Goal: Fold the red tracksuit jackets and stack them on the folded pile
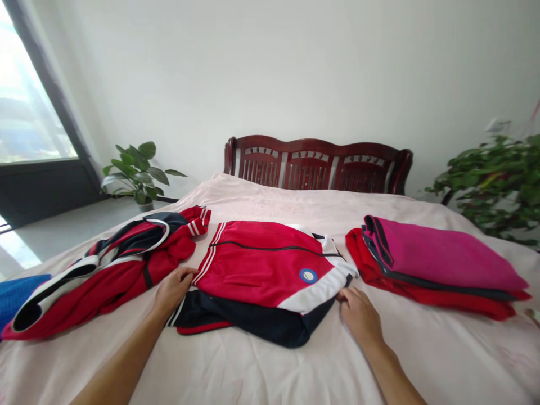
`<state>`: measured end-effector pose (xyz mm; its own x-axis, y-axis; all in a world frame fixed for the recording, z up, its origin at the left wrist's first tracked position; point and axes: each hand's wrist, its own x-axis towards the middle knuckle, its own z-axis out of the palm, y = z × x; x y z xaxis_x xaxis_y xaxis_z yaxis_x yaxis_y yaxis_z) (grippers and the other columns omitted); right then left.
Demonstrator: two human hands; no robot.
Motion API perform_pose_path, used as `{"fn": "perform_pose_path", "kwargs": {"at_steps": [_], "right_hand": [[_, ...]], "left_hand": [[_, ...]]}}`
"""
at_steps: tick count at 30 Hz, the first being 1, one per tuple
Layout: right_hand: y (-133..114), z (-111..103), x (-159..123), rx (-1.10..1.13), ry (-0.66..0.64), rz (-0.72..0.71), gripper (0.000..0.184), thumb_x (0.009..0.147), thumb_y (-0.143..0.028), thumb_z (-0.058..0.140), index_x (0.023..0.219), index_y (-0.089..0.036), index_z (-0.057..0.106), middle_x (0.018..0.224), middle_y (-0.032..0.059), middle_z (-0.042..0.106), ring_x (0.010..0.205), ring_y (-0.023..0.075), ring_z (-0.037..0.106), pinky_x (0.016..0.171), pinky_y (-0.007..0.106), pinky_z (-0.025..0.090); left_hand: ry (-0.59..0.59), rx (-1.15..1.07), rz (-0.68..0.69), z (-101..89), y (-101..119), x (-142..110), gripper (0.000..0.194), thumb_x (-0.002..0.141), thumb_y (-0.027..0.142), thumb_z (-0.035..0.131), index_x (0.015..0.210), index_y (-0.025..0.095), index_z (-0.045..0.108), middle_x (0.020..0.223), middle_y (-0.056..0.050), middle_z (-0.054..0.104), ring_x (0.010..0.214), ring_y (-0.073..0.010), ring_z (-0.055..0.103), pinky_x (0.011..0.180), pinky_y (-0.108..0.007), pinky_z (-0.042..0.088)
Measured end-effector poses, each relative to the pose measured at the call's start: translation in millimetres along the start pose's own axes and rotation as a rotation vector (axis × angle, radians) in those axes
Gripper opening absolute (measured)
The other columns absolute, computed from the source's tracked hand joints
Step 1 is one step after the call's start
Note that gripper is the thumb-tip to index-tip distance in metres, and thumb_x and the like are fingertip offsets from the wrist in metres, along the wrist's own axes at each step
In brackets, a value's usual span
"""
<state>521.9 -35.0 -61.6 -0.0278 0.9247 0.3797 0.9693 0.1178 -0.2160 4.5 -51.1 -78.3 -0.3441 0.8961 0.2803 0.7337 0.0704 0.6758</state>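
Observation:
A red, white and navy sports jacket point(265, 264) lies partly folded in the middle of the bed point(270, 360), a round blue badge showing on it. My left hand point(174, 288) has its fingers curled on the jacket's left edge by the striped sleeve. At the jacket's right edge, my right hand point(358, 315) pinches the white panel with closed fingers.
A crumpled red and navy garment point(105, 270) lies left of the jacket, with a blue cloth point(17, 292) at the far left. A folded stack of magenta and red clothes point(434, 267) sits on the right. A wooden headboard point(316, 163) and potted plants point(137, 171) stand behind.

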Motion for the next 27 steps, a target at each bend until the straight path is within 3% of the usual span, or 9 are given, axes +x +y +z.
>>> {"fn": "perform_pose_path", "kwargs": {"at_steps": [27], "right_hand": [[2.5,1.1,3.6,0.112,-0.024,0.058,0.023,0.077,-0.006,0.043,0.076,-0.022,0.059,0.089,0.0017,0.063,0.096,0.0191,0.056,0.076,0.027,0.039]], "left_hand": [[-0.006,-0.045,-0.041,-2.1,-3.2,2.0,0.033,0.079,0.042,0.050,0.094,0.023,0.072,0.096,-0.001,0.076,0.094,-0.0222,0.069,0.086,-0.029,0.051]]}}
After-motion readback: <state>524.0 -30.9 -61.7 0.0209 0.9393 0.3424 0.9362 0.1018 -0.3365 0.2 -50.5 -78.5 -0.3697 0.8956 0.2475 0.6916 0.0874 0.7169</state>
